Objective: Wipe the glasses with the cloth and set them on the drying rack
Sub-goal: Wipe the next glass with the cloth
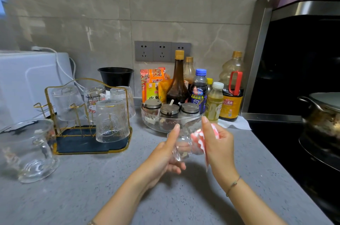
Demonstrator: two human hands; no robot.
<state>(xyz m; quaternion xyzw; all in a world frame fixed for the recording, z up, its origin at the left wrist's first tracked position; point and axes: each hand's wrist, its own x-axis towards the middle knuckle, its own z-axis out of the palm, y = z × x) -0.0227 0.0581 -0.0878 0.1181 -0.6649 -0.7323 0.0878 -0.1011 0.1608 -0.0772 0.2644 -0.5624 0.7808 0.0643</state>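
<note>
Open room: grey speckled stone desk (110, 178) bare under and in front of both hands. To the right the desk runs straight up to the edge of a black cooktop (287, 151), with a metal pot (323, 119) on it.

Left hand (165, 154) comes in from bottom centre with the forefinger straight up and the other fingers curled. Its grip holds a small clear drinking glass (182, 144) off the desk, just in front of the spice bowl. The glass is blurred, tilt hard to tell.

Right hand (219, 143) has the thumb pointing up and a thin bracelet on the wrist. Its grip pinches a pink-and-white cloth (199, 138), which is pressed against the glass's right side.

The gold wire drying rack (55, 96) on a dark blue tray sits left of the hands, well apart from them. It holds four glasses upside down: a ribbed clear glass (112, 121) at front right and three more behind it. Bare pegs show at front left.

A large clear glass jug (31, 151) stands at the far left, touching the rack's front corner.

Behind the hands:
- round glass bowl (152, 125) with lidded spice jars
- a cluster of sauce bottles (231, 96)
- orange packets

A black plastic cup (116, 76) stands by the wall behind the rack. A white appliance (27, 81) sits at back left.
</note>
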